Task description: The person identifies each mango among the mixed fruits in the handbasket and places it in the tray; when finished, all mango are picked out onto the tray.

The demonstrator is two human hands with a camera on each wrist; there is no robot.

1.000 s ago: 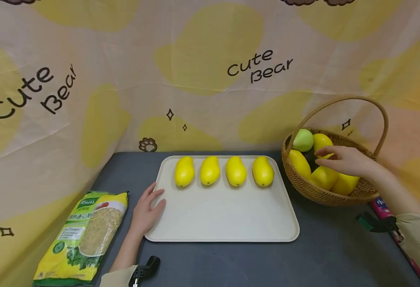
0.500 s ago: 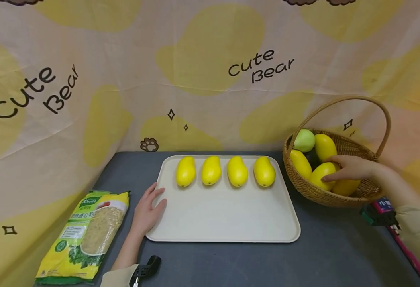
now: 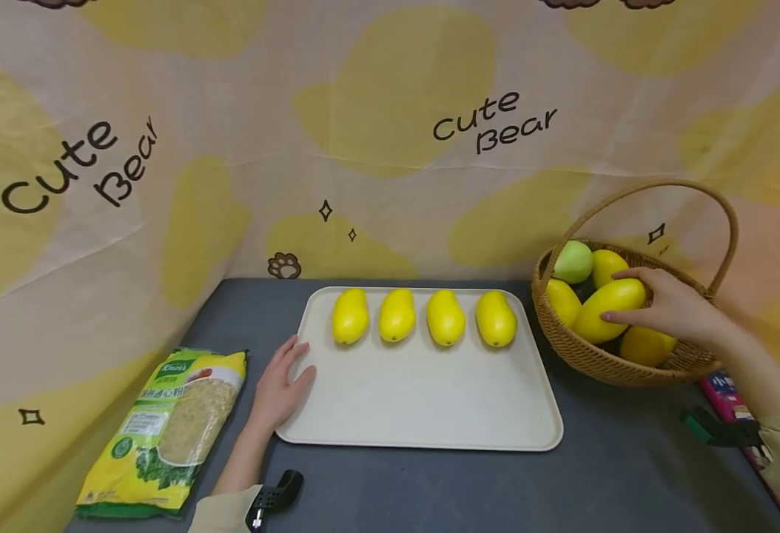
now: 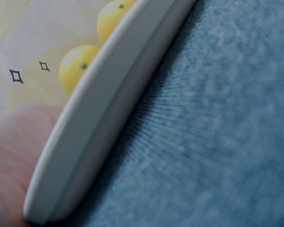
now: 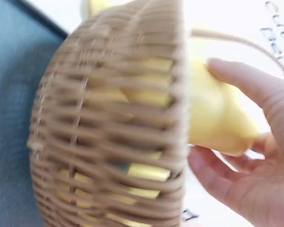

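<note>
My right hand (image 3: pixel 683 307) grips a yellow mango (image 3: pixel 608 305) in the wicker basket (image 3: pixel 603 368), with the thumb on its near side and fingers on the far side. In the right wrist view the same mango (image 5: pixel 217 113) shows above the rim, between thumb and fingers. My left hand (image 3: pixel 280 392) rests on the left edge of the white tray (image 3: pixel 423 403), its fingers relaxed over the rim. Several yellow mangoes (image 3: pixel 397 316) lie in a row along the tray's far side. The left wrist view shows the tray's rim (image 4: pixel 90 118) beside that hand.
A green round fruit (image 3: pixel 573 261) and more mangoes (image 3: pixel 646 346) sit in the basket under its tall arched handle (image 3: pixel 670 183). On the left lies a yellow-green Knorr bag (image 3: pixel 163 437). A printed cloth (image 3: pixel 390 133) hangs behind the dark table (image 3: pixel 417 488).
My right hand has moved down onto a mango in the basket, taken hold of it and raised and tilted it slightly. The left hand stays on the tray; the head view has shifted slightly.
</note>
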